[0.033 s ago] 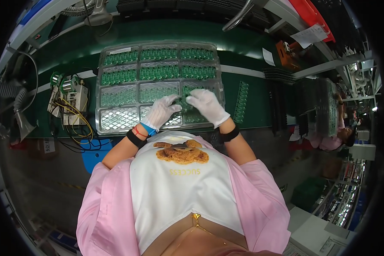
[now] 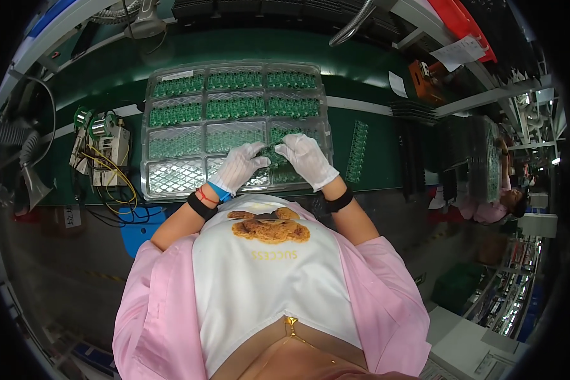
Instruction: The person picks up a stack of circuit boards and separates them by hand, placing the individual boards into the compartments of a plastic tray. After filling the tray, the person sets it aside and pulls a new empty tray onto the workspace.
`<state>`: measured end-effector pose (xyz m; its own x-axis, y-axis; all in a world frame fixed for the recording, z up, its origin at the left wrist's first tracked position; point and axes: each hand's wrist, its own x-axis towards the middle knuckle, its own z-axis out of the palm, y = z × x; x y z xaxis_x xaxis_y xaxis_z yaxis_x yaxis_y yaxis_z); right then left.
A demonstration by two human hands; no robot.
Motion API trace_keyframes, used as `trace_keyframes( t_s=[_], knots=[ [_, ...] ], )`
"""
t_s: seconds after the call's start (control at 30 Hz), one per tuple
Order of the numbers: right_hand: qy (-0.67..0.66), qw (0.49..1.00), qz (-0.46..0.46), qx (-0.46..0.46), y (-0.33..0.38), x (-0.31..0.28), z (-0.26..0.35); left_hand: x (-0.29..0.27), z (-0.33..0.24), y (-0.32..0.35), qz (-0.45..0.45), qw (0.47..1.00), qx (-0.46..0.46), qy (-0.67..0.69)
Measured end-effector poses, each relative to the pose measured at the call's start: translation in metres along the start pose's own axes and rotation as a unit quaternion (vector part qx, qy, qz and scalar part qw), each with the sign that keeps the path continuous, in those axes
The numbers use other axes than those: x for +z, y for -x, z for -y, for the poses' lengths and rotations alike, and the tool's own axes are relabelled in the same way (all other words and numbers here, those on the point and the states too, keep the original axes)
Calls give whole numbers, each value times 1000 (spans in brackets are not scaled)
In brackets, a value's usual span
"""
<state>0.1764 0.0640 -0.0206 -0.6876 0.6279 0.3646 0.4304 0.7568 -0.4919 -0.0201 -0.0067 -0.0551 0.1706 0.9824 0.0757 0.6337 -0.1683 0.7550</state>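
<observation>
A clear plastic tray (image 2: 144,149) with rectangular compartments lies before me, its far rows filled with green circuit boards (image 2: 235,107). Above its near right part, my gloved left hand (image 2: 239,167) and my gloved right hand (image 2: 305,160) face each other with fingertips pinched. Between them is a small green circuit board strip (image 2: 274,154), gripped from both sides and partly hidden by the fingers. Another long green board panel (image 2: 356,152) lies on the green bench to the right of the tray, apart from my hands.
On the left stands a small metal machine (image 2: 111,149) with yellow and black cables. A funnel-ended fume hose (image 2: 37,187) hangs beyond it. Black racks (image 2: 415,158) stand on the right, with an orange box (image 2: 426,82) behind. Farther right, another person (image 2: 506,204) sits by stacked trays.
My right hand has shifted very slightly toward me and to the left. The left hand, the tray and the loose panel look almost the same.
</observation>
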Motion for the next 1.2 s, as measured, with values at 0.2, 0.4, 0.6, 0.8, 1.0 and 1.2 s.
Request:
trace_keyframes(
  t_s=[0.2, 0.4, 0.6, 0.8, 1.0, 1.2],
  knots=[
    [12, 975, -41, -218, 10, -17, -15, 18, 9, 3, -19, 985, 170, 22],
    [-627, 678, 102, 370, 29, -21, -35, 9, -3, -2, 49, 995, 72, 43],
    [-37, 914, -15, 403, 38, 23, -126, 7, 9, 0, -40, 996, -13, 75],
    [33, 920, 20, 389, 27, 25, -117, 3, 7, 4, -29, 999, 6, -13],
    [61, 947, -38, 313, 18, -4, -81, 5, 7, -1, 22, 998, 8, -63],
    [12, 997, 71, 9, 17, 1, -1, 17, -2, -9, -16, 992, 107, -60]
  ],
)
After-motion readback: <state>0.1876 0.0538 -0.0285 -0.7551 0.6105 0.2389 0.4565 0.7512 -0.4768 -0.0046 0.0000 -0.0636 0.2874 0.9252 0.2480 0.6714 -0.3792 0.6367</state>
